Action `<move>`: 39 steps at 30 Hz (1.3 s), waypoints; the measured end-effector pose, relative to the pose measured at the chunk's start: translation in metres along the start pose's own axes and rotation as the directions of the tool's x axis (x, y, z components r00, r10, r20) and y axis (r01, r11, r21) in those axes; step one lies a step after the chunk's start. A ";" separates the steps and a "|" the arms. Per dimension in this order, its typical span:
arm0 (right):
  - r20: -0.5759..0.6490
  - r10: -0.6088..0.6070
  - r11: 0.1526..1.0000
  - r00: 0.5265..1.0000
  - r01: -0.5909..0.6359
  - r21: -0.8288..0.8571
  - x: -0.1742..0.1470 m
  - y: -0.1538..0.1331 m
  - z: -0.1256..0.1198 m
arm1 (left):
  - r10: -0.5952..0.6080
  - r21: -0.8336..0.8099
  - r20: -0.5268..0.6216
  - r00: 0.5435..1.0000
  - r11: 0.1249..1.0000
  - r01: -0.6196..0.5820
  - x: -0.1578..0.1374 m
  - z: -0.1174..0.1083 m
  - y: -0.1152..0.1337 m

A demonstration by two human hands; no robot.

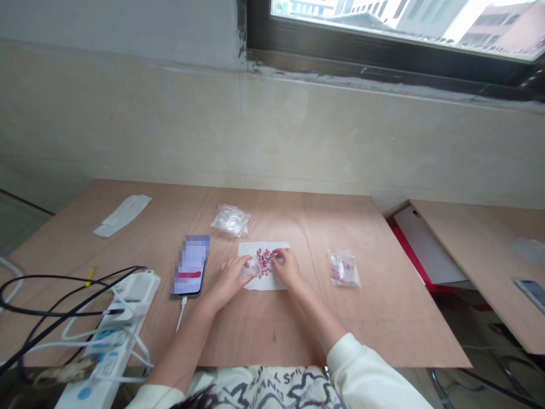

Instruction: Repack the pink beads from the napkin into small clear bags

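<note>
Several small pink pieces (pixel 264 262), like beads, lie in a loose pile on a white sheet of paper (pixel 266 284). To the left of the pile, my left hand (pixel 232 277) curls its thumb and fingers around what looks like a small clear plastic bag (pixel 254 269). My right hand (pixel 286 267) is at the pile's right edge, thumb and forefinger pinched together. Whatever sits between those fingertips is too small to make out. Behind the paper rests a bundle of clear plastic bags (pixel 231 220). A clear bag with pink pieces inside (pixel 344 268) lies farther right.
A phone (pixel 191 266) with a white cable lies left of my left hand. A power strip (pixel 123 318) with tangled black and white cables fills the left front. White folded strips (pixel 122 215) lie at the back left. Another desk (pixel 489 238) stands beyond the right edge.
</note>
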State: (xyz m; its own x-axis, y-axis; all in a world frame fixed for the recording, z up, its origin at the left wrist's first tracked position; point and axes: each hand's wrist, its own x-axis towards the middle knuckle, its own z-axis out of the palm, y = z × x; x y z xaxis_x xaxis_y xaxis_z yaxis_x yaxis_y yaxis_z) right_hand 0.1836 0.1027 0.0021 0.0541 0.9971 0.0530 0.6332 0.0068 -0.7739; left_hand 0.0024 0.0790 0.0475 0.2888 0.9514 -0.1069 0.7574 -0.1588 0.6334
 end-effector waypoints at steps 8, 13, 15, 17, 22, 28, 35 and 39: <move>-0.006 0.038 0.998 0.999 -0.038 -0.050 -0.001 -0.002 0.008 | -0.038 -0.005 0.016 0.999 0.999 0.038 -0.008 -0.003 0.004; 0.017 0.021 1.000 1.000 -0.021 -0.016 -0.001 0.000 0.006 | -0.042 0.002 -0.001 0.999 0.999 0.042 -0.011 -0.001 0.000; 0.024 0.014 0.999 1.000 -0.014 -0.031 -0.002 0.002 0.005 | -0.038 0.004 -0.001 0.999 0.999 0.038 -0.010 -0.001 0.000; 0.029 0.010 0.998 1.000 -0.008 -0.055 -0.003 0.003 0.003 | -0.031 0.005 -0.003 1.000 1.000 0.031 -0.009 -0.001 0.000; 0.017 0.031 0.999 0.999 -0.030 -0.025 -0.006 -0.002 -0.005 | -0.015 0.005 0.004 1.000 1.000 0.015 -0.002 0.000 0.000; 0.034 0.005 0.984 0.999 -0.011 0.176 -0.016 -0.034 -0.006 | 0.018 0.014 -0.004 1.000 1.000 -0.018 0.006 0.010 0.001; 0.060 0.033 0.971 0.998 -0.047 0.236 -0.020 -0.034 -0.001 | 0.020 -0.003 -0.029 0.999 1.000 -0.020 0.000 0.010 -0.003; -0.037 0.049 0.997 0.998 -0.047 0.057 -0.008 -0.013 0.001 | -0.033 0.000 -0.027 0.999 0.999 0.033 -0.007 0.002 -0.004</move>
State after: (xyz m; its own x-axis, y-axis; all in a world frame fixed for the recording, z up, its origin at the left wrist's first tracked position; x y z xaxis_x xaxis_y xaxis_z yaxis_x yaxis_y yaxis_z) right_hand 0.1741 0.0945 0.0116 0.1134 0.9928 0.0383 0.5851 -0.0356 -0.8102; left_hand -0.0016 0.0725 0.0437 0.2475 0.9629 -0.1075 0.7666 -0.1268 0.6294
